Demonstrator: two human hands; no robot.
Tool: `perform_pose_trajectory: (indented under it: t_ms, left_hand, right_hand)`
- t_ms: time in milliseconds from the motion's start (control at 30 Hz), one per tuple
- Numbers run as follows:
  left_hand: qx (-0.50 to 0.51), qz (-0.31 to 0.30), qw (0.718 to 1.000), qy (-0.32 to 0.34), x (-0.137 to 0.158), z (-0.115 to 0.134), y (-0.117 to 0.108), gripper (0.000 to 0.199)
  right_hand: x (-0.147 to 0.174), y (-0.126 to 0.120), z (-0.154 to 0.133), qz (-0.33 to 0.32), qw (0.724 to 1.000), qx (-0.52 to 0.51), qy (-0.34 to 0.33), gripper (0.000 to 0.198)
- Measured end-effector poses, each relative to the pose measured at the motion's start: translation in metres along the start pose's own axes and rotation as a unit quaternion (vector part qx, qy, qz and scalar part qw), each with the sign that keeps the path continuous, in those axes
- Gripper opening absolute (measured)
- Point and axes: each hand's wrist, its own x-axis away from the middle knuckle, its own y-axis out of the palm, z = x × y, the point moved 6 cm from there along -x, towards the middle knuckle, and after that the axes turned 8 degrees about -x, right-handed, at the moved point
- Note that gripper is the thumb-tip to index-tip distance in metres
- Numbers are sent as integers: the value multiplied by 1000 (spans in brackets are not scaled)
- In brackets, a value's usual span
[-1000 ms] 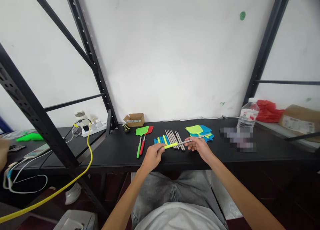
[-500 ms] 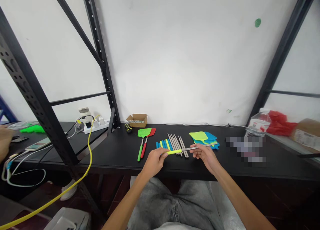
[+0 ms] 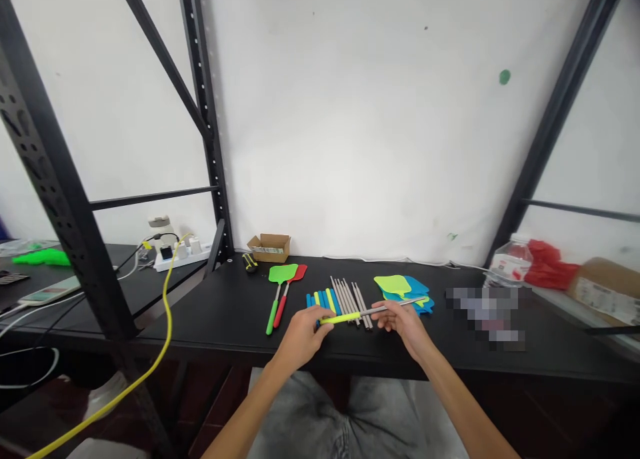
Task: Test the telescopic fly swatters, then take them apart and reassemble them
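My left hand (image 3: 301,336) is closed around one end of a yellow fly swatter handle (image 3: 341,318). From the handle's other end runs a thin metal rod (image 3: 367,311), which my right hand (image 3: 406,326) pinches between its fingers. Handle and rod are in line, tilted slightly up to the right above the black table (image 3: 225,312). Behind my left hand lie several blue and yellow handles (image 3: 320,299) in a row. Beside them is a group of grey metal rods (image 3: 344,296). Yellow swatter heads (image 3: 393,284) and blue swatter heads (image 3: 419,287) are piled beyond my right hand.
At left lie a green fly swatter (image 3: 283,273) and a red fly swatter (image 3: 281,306). A small cardboard box (image 3: 270,247) and a yellow-black tool (image 3: 249,263) stand behind. A plastic bottle (image 3: 510,262) and red bag (image 3: 550,266) are at right. A yellow cable (image 3: 167,312) hangs left.
The camera view has shifted slightly, so the table sits lower in the picture. Both hands keep hold of the same handle and rod. The person's hand at the far left has left the view.
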Motion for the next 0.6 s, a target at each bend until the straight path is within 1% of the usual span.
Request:
perform_pose_trajectory:
  t_ms: [200,333,433,500,600]
  left_hand:
    - [7,-5,1000,-18,-3,-6,2,21]
    - [18,6,999,-28,-2,-9,2,22]
    - [35,14,999,-35,-2,-10,1,26]
    - [44,16,998,-33,-2,-9,0,30]
    - [59,13,997,-38,-3,-9,-1,35]
  right_hand:
    - [0,1,-1,-4,1000,1,-3,42]
    - [1,2,-2,-10,1000,11,-11,43]
    - [0,3,-2,-11,1000,19,-15,43]
    - [-1,1,-2,0,1000,8,-16,41]
    - [-3,-6,-3,41,997,-52,-24,38]
